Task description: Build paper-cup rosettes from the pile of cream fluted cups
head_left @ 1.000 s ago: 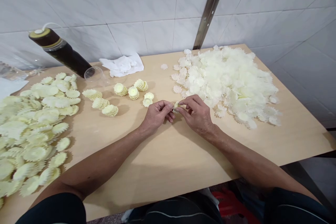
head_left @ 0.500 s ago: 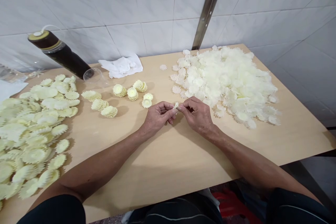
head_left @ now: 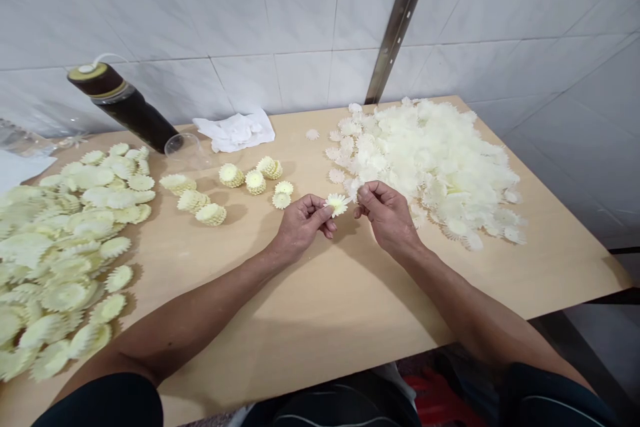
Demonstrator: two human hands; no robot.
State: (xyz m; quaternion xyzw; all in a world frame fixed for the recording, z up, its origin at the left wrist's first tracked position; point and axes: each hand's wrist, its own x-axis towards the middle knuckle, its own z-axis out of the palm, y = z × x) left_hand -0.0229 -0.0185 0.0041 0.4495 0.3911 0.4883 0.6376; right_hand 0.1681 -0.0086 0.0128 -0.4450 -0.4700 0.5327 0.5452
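A small pale yellow flower-shaped disc [head_left: 337, 204] with a toothed edge is pinched between the thumb and fingers of my left hand [head_left: 303, 223]. Just right of it, my right hand [head_left: 387, 213] is closed in a pinch. A thin whitish sliver shows between the disc and my right fingertips; I cannot make out whether it belongs to the disc. Beyond my right hand spreads a heap of thin, whitish flower-shaped pieces [head_left: 430, 153]. Two small yellow discs [head_left: 281, 200] lie close to my left hand, with several short stacks of discs [head_left: 211, 214] farther left.
A large pile of thicker yellow discs [head_left: 70, 260] covers the table's left side. Toward the wall are a dark bottle [head_left: 135, 113], a clear plastic cup [head_left: 187, 150] and a crumpled white tissue [head_left: 237, 131]. A perforated metal upright [head_left: 397, 27] stands against the tiled wall.
My hands were together around the small flower piece. My right hand has drawn a little to the right, and the piece in my left hand now shows its flat face.
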